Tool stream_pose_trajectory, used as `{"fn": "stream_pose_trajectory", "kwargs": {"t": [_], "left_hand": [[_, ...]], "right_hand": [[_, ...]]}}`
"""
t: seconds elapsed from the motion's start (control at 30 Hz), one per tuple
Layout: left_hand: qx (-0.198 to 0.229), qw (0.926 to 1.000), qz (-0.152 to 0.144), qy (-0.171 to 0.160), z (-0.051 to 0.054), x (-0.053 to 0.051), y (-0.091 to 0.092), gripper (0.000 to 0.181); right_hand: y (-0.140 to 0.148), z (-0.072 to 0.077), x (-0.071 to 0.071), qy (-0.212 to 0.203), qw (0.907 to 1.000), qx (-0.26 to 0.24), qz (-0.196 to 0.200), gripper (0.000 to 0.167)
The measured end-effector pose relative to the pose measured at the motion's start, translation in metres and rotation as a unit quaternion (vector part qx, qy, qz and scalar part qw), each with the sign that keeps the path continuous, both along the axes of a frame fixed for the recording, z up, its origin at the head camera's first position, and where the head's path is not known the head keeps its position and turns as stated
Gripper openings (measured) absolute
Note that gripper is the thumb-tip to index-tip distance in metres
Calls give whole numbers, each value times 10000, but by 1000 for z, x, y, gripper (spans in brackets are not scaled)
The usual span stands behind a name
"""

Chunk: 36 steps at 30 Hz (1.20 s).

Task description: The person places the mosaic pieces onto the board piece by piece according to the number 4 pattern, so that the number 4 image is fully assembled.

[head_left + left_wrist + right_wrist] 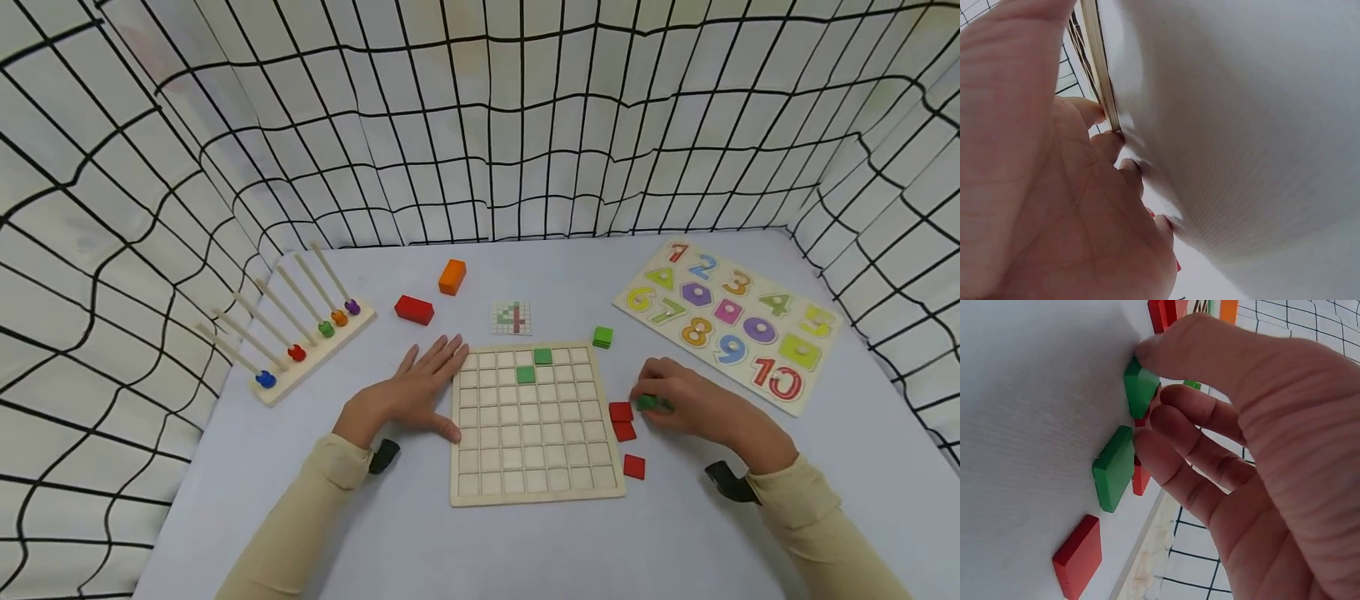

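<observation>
The left hand point(416, 387) rests spread on the white bench point(525, 550), its fingers straight and holding nothing, thumb and forefinger meeting the left edge of the square pale wooden grid board point(536, 499); it is probably there to keep the board from sliding. Just right of the board, the right hand point(686, 402) has its fingers curled, pinching a dark green square tile point(1141, 390), a grip that suits so thin a piece; whether that tile is clear of the bench I cannot tell. A second green tile point(1114, 475) lies just beside the fingertips.

Three flat red square tiles point(634, 467) lie near the board's right edge, and a short stack of bright green square tiles point(602, 337) stands by its far right corner, presumably for easy reach. Two green squares point(526, 375) sit in cells of the board. The small printed card point(511, 318), a green and red 4 on a grid, lies beyond the far edge, likely where it can be glanced at.

The board looks matt, its cells divided by shallow ridges; the tiles look smooth and hard, with crisp edges and a soft sheen
</observation>
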<state>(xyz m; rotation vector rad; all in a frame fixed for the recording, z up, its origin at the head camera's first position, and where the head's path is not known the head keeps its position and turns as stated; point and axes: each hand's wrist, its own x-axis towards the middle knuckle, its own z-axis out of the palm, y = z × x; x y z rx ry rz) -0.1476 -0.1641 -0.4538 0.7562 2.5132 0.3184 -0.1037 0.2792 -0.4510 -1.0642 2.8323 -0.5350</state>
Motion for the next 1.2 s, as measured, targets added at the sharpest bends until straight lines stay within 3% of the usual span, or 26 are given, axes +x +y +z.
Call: {"fn": "stream_pose_trajectory", "kwargs": {"t": [0.5,0.8,1.03,1.2], "left_hand": [[3,10000,-48,14,-6,4,-2,137],[-64,10000,2,20,-4,6,-2,136],[-89,10000,25,26,-1,5,-2,137],[-127,9999,-4,4,-1,3,2,136]], "right_hand": [[-6,3,6,350,9991,156,-192,23],[-9,4,6,150,9994,216,-229,23],[-6,16,-21,380,9982,-95,-459,20],[-11,9,-44,400,9970,-335,-571,21]]}}
